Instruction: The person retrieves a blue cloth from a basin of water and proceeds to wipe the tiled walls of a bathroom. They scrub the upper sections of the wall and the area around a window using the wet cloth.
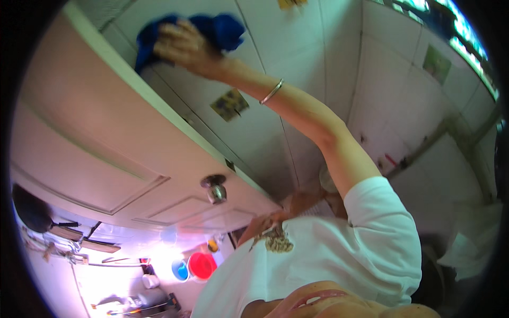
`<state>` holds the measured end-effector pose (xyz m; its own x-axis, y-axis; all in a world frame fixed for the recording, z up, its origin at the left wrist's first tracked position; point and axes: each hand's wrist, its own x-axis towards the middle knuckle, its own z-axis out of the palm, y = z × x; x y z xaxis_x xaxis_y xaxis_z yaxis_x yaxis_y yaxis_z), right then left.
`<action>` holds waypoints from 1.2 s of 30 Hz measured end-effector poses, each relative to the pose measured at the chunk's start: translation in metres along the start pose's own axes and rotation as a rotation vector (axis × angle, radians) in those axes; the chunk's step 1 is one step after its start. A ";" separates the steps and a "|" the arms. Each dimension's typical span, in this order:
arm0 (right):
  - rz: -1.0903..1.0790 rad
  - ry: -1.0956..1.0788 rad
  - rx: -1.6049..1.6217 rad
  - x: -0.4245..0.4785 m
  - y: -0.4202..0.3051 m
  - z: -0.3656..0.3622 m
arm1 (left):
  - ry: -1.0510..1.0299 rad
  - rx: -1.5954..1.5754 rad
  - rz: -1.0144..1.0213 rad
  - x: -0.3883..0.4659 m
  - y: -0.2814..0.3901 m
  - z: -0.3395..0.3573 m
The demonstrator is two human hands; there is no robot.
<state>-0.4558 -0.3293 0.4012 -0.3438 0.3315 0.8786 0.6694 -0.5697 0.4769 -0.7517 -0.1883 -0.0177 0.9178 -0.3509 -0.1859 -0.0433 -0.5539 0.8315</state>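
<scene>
My right hand (185, 49) is stretched out on a bunched dark blue cloth (226, 31), fingers spread over it, up against the white tiled wall (296, 51). Blur softens the fingers. A metal bangle (272, 92) circles the wrist side of that forearm. Just beside the cloth runs the pale edge of a panelled door (131, 93), with a round metal knob (216, 189) lower on its face. Below my forearm, a patterned yellow tile (229, 105) is set in the wall. My left hand cannot be made out in view.
Past the door, a red bucket (201, 265) and a blue bucket (180, 270) stand near a dark wok (32, 208). A pipe (427, 145) crosses the tiled wall on the right. Bright window openings (469, 39) lie at upper right. A white plastic bag (463, 254) hangs at lower right.
</scene>
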 end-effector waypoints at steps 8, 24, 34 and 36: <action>0.511 -0.322 0.365 -0.283 -0.093 -0.092 | -0.071 -0.052 -0.039 0.000 0.036 0.008; 1.246 0.412 0.331 -0.146 -0.032 -0.107 | -0.218 0.008 -0.061 0.012 0.064 0.025; 0.704 0.171 -0.423 -0.184 0.089 -0.120 | -0.249 -0.022 -0.115 0.002 0.055 0.019; 0.882 0.048 -0.520 -0.271 0.067 -0.112 | -0.275 -0.018 -0.114 0.012 0.052 0.014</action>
<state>-0.3915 -0.5415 0.1976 0.0992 -0.3878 0.9164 0.3325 -0.8551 -0.3978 -0.7483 -0.2322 0.0159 0.7750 -0.4800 -0.4110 0.0628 -0.5887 0.8059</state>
